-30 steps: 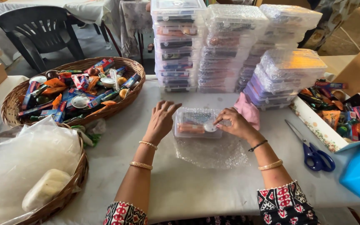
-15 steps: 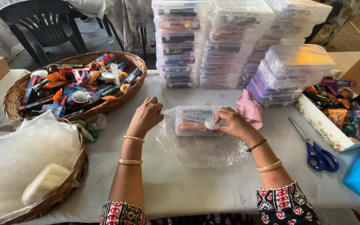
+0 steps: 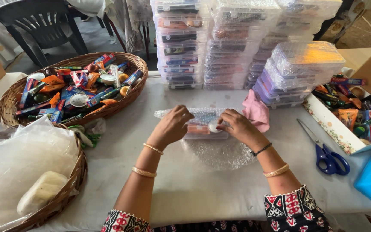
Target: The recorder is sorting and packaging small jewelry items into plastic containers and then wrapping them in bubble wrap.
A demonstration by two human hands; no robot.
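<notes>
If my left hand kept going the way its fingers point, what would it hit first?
Your left hand points up and right, already on the bubble-wrapped box. Beyond it, probably the stack of clear boxes, though depth is unclear.

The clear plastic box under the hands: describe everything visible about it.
The clear plastic box is small, shallow and rectangular, with orange and dark items showing through its walls. It lies flat on a bubble wrap sheet spread over the white table. Part of the wrap is folded up over the box. The left hand presses on its left end; the right hand holds its right end, with a small white round piece at the fingertips. Its lid appears closed.
</notes>
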